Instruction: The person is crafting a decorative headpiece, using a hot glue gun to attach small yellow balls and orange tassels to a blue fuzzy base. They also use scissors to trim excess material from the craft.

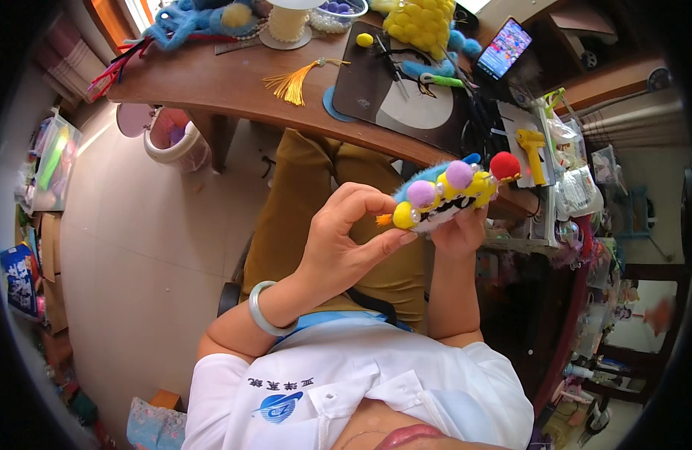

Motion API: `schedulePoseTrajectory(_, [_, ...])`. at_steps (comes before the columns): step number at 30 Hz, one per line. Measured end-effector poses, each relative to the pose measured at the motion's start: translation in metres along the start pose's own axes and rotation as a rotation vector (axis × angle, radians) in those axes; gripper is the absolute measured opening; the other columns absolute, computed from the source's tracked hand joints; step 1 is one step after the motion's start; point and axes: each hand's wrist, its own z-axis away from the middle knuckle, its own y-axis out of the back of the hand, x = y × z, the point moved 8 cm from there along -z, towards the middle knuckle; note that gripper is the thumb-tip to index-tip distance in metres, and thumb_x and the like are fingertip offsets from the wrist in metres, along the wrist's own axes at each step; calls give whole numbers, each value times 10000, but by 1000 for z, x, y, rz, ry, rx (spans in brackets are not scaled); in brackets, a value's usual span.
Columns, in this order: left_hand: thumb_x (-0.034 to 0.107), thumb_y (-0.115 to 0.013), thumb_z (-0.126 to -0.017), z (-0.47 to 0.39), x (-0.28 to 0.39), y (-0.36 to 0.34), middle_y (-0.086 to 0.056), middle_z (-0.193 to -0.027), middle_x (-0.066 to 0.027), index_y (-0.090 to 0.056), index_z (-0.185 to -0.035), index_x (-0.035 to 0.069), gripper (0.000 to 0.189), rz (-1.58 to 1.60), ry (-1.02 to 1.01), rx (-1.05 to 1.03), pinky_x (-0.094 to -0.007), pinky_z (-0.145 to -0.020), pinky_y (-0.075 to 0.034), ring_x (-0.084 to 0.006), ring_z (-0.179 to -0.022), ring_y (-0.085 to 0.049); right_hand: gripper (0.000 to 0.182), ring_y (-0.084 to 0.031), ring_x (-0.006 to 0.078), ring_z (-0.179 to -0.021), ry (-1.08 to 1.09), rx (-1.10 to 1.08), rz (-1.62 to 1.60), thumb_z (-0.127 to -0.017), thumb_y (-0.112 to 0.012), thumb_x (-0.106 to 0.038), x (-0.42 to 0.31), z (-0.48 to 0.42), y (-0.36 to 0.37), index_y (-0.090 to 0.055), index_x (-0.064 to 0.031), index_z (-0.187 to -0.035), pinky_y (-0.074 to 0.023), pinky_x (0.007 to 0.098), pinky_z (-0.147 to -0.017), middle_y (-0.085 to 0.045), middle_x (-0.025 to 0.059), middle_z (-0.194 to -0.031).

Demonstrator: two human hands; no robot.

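Observation:
Above my lap, both hands hold a fuzzy handmade ornament [448, 194] with blue and white pile, yellow, lilac and red pom-poms, and clear beads. My left hand [354, 225] pinches its left end between thumb and forefinger, beside a yellow pom-pom [403, 215] and a bit of orange tassel [383, 220]. My right hand [461, 228] grips it from below and behind; the ornament partly hides those fingers. On the desk beyond lie a yellow tassel [301, 81], a loose yellow pom-pom [364, 40] and a dark mat [360, 93] bearing tools.
A wooden desk [211, 84] spans the front. A phone [503, 47] stands at its right, near a yellow glue gun [531, 154]. A bead spool [286, 25], a blue fuzzy figure [197, 22] and a bag of yellow pom-poms [418, 23] sit at the back. A bin [174, 138] stands below left.

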Motion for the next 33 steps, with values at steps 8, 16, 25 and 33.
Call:
schedulePoseTrajectory(8, [94,-805,-717,-12,-21,9,-579,-990,-73,-639,-977,29,316,41,71,34,-281,-799,-481,-175,-888,-569,599,-578,286,-1141,10,32,146,-853,-690,-158,15,-9,11,-402,-77,-1372,-465,487,-989,-563,116,-1245])
schedulePoseTrajectory(16, [78,-734,-796,-63,-17,82,-607,-1003,-49,-621,-1139,29,365,-413,-13,191,-256,-787,-469,-130,-859,-571,470,-600,210,-1089,-77,73,296,-819,-691,3,-1,-66,-5,-502,58,-1245,-462,360,-971,-608,122,-1173])
schedulePoseTrajectory(25, [93,-678,-834,-172,-53,92,-634,-902,-130,-664,-1050,16,229,-1009,-43,-57,-324,-717,-501,-222,-798,-631,303,-575,73,-877,-253,150,527,-854,-681,-35,31,-115,-4,-552,21,-1123,-481,223,-769,-609,16,-986])
schedulePoseTrajectory(33, [64,-678,-822,-177,-51,85,-630,-856,-132,-613,-895,-5,121,-1001,36,-99,-328,-711,-500,-239,-768,-628,477,-568,112,-950,-37,228,1022,-881,-665,-121,18,-117,17,-449,24,-1281,-489,242,-814,-564,85,-1117])
